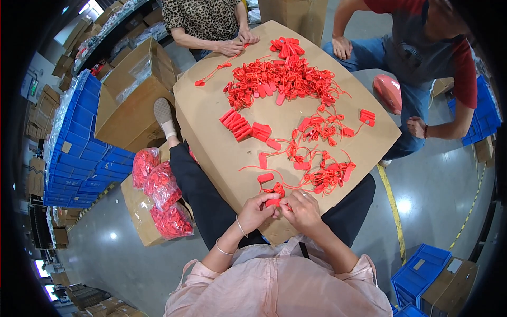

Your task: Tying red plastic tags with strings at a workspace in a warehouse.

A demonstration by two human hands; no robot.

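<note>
Close to my body, at the near corner of a cardboard-topped work surface (206,137), my two hands meet. My left hand (256,211) pinches a small red plastic piece (273,202) with a red cord bunched at it. My right hand (302,210) is closed right beside it, fingertips on the red cord (279,189). Just beyond my fingers lie a loose red piece (265,178) and a tangle of red corded pieces (330,174). Farther off are a neat row of red pieces (235,125) and a large heap of corded ones (282,79).
Across the surface a co-worker's hands (238,45) handle a red cord. Another person (417,68) sits at the right. Bags of red pieces (162,185) rest on a carton at my left, near an open carton (134,100) and stacked blue bins (87,142). More blue bins (420,269) stand lower right.
</note>
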